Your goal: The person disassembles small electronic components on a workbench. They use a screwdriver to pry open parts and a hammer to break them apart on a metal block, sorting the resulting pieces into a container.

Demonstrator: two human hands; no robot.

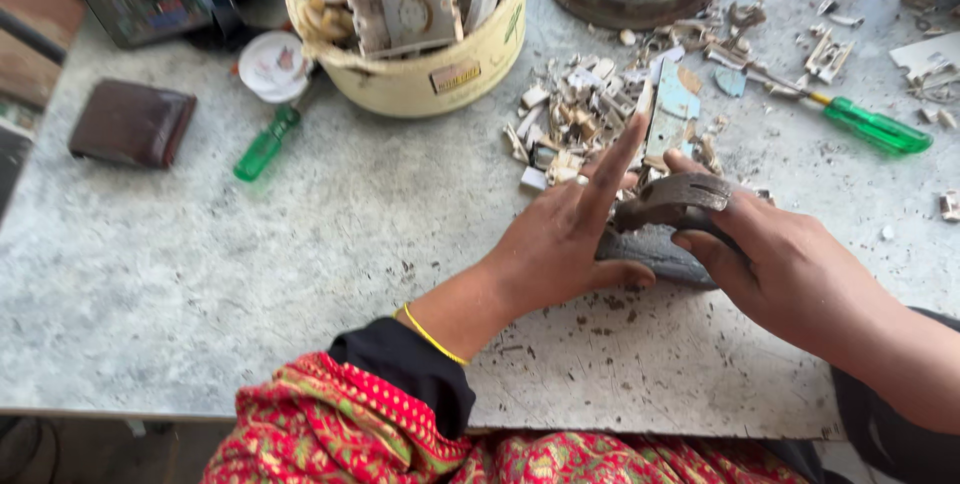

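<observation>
our right hand (790, 264) grips the hammer head (675, 199) just right of the dark stone (655, 254); our left hand (560, 244), fingers spread, steadies it, scrap pile (590, 114) just beyond.

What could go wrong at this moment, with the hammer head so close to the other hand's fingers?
1. The right hand holds the hammer by its head, right against the left hand; a strike or slip may pinch those fingers.
2. The pile of broken plastic scraps lies just past the fingertips; sharp shards might cut skin or fly up.
3. The green-handled screwdriver lies loose near the right forearm and may get knocked.
</observation>
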